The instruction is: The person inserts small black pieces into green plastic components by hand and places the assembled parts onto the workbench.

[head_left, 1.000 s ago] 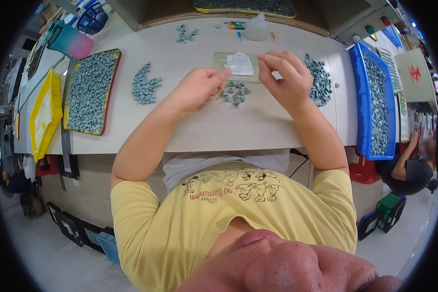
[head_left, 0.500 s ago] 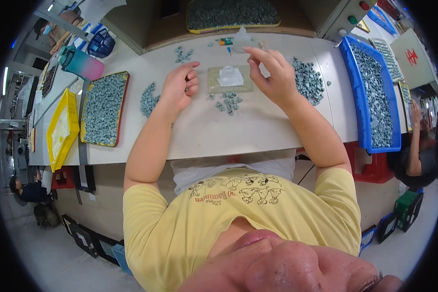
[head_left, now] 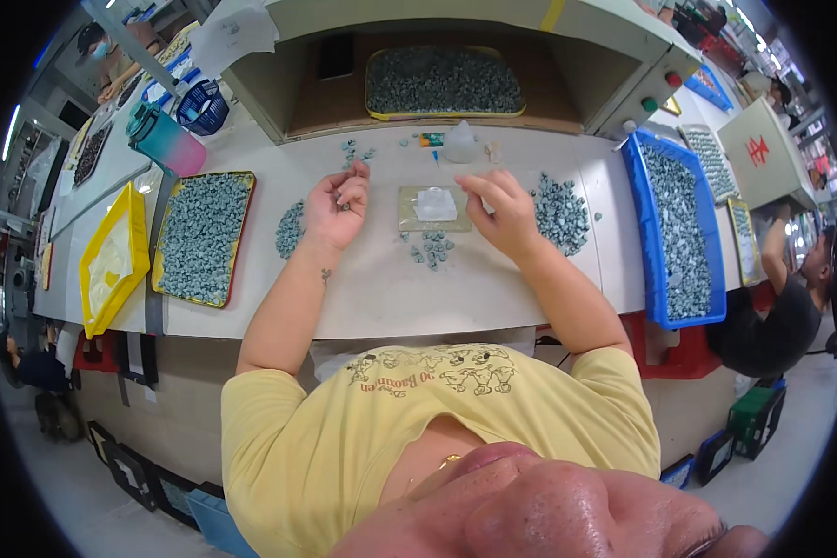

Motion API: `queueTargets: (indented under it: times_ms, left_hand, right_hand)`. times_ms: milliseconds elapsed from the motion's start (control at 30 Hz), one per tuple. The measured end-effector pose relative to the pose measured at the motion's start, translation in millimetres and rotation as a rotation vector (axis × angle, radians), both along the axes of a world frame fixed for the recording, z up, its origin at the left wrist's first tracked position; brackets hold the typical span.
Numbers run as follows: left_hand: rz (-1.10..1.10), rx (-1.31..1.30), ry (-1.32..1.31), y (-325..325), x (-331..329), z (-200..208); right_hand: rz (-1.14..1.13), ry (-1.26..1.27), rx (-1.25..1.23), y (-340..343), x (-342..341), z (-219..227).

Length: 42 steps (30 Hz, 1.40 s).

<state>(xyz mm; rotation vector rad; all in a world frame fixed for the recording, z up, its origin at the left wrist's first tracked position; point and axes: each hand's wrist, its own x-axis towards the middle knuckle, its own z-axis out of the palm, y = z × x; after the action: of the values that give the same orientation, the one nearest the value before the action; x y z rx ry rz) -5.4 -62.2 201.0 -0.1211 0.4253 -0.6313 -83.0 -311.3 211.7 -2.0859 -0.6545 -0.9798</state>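
My left hand [head_left: 337, 212] is raised above the table at the left, palm partly up and fingers curled. A small dark piece shows between its fingers. My right hand [head_left: 504, 214] hovers at the right edge of a flat greenish board [head_left: 407, 221], thumb and forefinger drawn together; anything between their tips is too small to make out. On the board lies a white, crumpled-looking pad [head_left: 435, 205]. Small grey-green stone-like pieces [head_left: 430, 249] are scattered just in front of it. A larger pile [head_left: 560, 216] lies beside my right hand, and another pile [head_left: 290, 230] beside my left wrist.
A tray of pieces [head_left: 205, 237], a yellow tray [head_left: 138, 242] and a teal-pink bottle [head_left: 166, 139] stand left. At right is a long blue bin [head_left: 684, 232]. Behind the board are a translucent bottle [head_left: 460, 144] and a shelf box holding another tray [head_left: 445, 82]. Other people work nearby.
My view has tilted, so the table sits lower and more of the shelf box shows. My left hand has turned its palm upward; my right hand stays beside the board, fingers drawn closer together.
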Motion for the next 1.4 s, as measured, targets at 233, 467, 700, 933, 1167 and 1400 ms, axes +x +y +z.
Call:
queueTargets:
  times_ms: [233,467,700,933,1167,1400]
  left_hand:
    - [-0.176,-0.029,-0.112,43.1,-3.9,42.7]
    - [-0.042,0.101,-0.047,72.6,-8.7,84.8]
    - [-0.092,-0.004,-0.104,91.9,-2.8,76.4]
    - [-0.004,0.247,-0.143,96.3,-22.3,80.8]
    - [-0.059,0.189,-0.168,80.5,-34.7,64.6]
    - [-0.044,0.064,-0.292,7.0,-47.6,-24.2]
  right_hand:
    - [0.031,0.087,-0.029,51.9,5.2,50.9]
    - [-0.010,0.105,0.021,85.9,14.0,69.9]
    - [-0.006,0.130,0.033,100.1,17.4,72.0]
    - [-0.015,0.157,0.040,111.1,3.2,67.1]
    - [-0.053,0.118,0.037,94.7,-8.9,53.3]
    - [0.566,0.210,0.398,11.6,-36.3,11.7]
